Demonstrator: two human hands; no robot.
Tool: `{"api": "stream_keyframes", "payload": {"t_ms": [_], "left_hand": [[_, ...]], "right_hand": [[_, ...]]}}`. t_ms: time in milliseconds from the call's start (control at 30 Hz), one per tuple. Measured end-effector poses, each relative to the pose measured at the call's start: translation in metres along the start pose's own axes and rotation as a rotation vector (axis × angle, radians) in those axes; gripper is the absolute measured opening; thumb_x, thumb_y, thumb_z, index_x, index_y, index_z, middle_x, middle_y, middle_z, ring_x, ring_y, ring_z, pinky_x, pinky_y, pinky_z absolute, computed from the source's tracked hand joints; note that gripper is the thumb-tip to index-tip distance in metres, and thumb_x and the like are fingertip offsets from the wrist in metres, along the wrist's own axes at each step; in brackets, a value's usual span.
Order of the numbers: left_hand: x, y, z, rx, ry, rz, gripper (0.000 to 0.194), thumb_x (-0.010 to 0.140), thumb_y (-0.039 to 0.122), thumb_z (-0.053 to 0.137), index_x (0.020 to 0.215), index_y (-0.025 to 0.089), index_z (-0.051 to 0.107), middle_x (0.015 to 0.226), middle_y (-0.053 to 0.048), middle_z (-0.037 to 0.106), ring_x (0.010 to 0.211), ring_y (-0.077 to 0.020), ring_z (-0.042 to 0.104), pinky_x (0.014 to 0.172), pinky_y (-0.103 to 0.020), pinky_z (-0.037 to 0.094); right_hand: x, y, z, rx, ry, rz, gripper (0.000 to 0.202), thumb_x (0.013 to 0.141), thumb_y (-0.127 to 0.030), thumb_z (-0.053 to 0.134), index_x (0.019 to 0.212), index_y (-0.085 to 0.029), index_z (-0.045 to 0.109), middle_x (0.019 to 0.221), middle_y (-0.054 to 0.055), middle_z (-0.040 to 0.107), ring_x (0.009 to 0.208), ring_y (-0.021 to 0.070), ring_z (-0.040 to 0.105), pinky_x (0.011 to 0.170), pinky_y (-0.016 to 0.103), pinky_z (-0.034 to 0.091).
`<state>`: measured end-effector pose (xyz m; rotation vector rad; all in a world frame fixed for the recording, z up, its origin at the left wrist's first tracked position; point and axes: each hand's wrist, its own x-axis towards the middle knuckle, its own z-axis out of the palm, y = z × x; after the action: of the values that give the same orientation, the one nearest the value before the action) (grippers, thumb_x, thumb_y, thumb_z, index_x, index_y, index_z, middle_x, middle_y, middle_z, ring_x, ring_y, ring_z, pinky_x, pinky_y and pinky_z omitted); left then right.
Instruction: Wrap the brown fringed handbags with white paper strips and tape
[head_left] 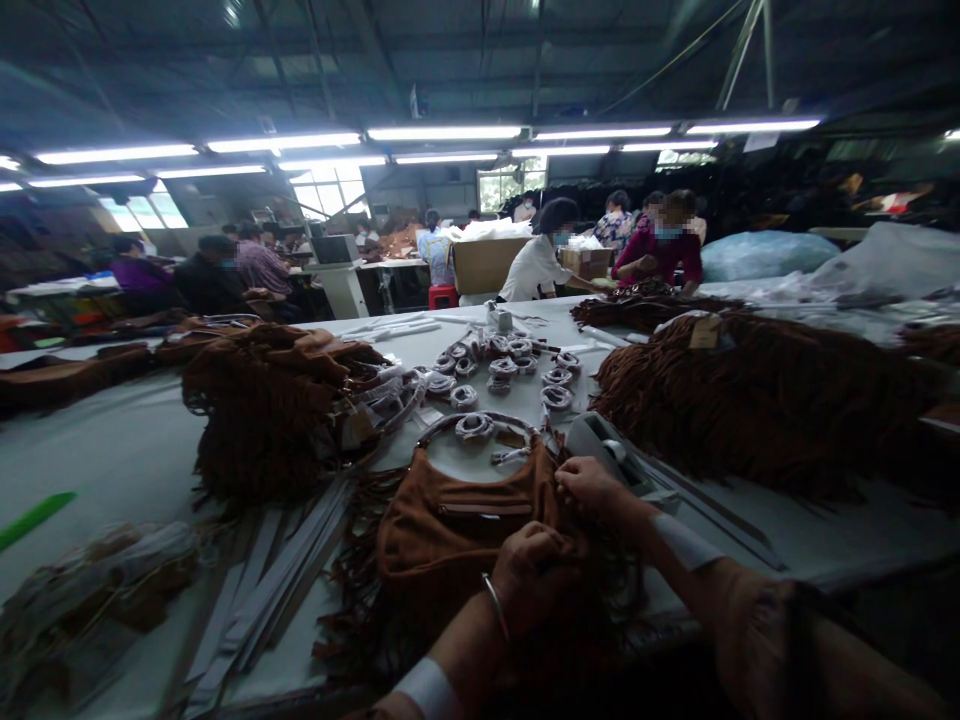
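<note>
A brown fringed handbag (pixel 450 510) lies on the white table in front of me, its wrapped handle arching away from me and a zipper across its face. My left hand (pixel 534 572), with a bangle at the wrist, is closed on the bag's right part. Just beyond it, my right hand (pixel 592 487) has its fingers pinched at the bag's upper right edge, near the handle's end; what lies between the fingertips is too small to make out. A grey tape dispenser (pixel 611 450) stands just behind my right hand.
Piles of brown fringed bags stand left (pixel 262 410) and right (pixel 765 390). Several wrapped coils (pixel 502 368) lie beyond the handle. Paper strips (pixel 274 580) and a plastic-wrapped heap (pixel 97 610) are at left. Across the table, a person in white (pixel 529 268) and one in dark red (pixel 660 255) work.
</note>
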<state>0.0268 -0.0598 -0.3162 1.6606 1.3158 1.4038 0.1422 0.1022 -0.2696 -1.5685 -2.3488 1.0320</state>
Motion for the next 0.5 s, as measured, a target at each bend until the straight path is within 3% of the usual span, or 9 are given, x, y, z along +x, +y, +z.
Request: {"api": "stream_keyframes", "payload": {"t_ms": [100, 200, 367, 500], "left_hand": [[0.001, -0.001, 0.001, -0.049, 0.007, 0.097, 0.017, 0.078, 0.027, 0.079, 0.076, 0.018, 0.064, 0.095, -0.004, 0.068, 0.086, -0.0185, 0.064, 0.076, -0.031, 0.051], [0.002, 0.002, 0.001, -0.029, 0.025, 0.152, 0.025, 0.079, 0.033, 0.079, 0.071, 0.018, 0.061, 0.094, -0.005, 0.064, 0.086, -0.0203, 0.062, 0.076, -0.034, 0.052], [0.005, 0.009, -0.001, 0.033, 0.036, 0.191, 0.028, 0.079, 0.037, 0.078, 0.07, 0.019, 0.059, 0.091, -0.005, 0.056, 0.085, -0.0211, 0.056, 0.073, -0.035, 0.051], [0.001, -0.002, 0.003, 0.036, 0.06, 0.218, 0.034, 0.08, 0.049, 0.076, 0.071, 0.019, 0.063, 0.088, -0.006, 0.056, 0.085, -0.023, 0.057, 0.071, -0.037, 0.052]], "right_hand": [[-0.006, 0.011, -0.004, -0.071, -0.061, 0.006, 0.015, 0.083, -0.017, 0.058, 0.08, -0.013, 0.072, 0.069, 0.004, 0.072, 0.051, 0.0114, 0.061, 0.047, 0.02, 0.041], [-0.01, 0.013, 0.001, -0.184, -0.085, -0.024, 0.008, 0.074, -0.015, 0.068, 0.078, -0.012, 0.074, 0.078, 0.008, 0.075, 0.069, 0.0175, 0.068, 0.056, 0.022, 0.042], [-0.011, -0.004, 0.004, -0.318, -0.088, -0.037, 0.023, 0.073, -0.024, 0.073, 0.091, -0.01, 0.077, 0.098, 0.019, 0.076, 0.092, 0.0278, 0.071, 0.067, 0.027, 0.045], [-0.027, -0.017, -0.003, -0.338, -0.139, -0.067, 0.024, 0.067, -0.024, 0.079, 0.087, -0.013, 0.078, 0.088, 0.013, 0.077, 0.087, 0.0269, 0.071, 0.066, 0.027, 0.045]]}}
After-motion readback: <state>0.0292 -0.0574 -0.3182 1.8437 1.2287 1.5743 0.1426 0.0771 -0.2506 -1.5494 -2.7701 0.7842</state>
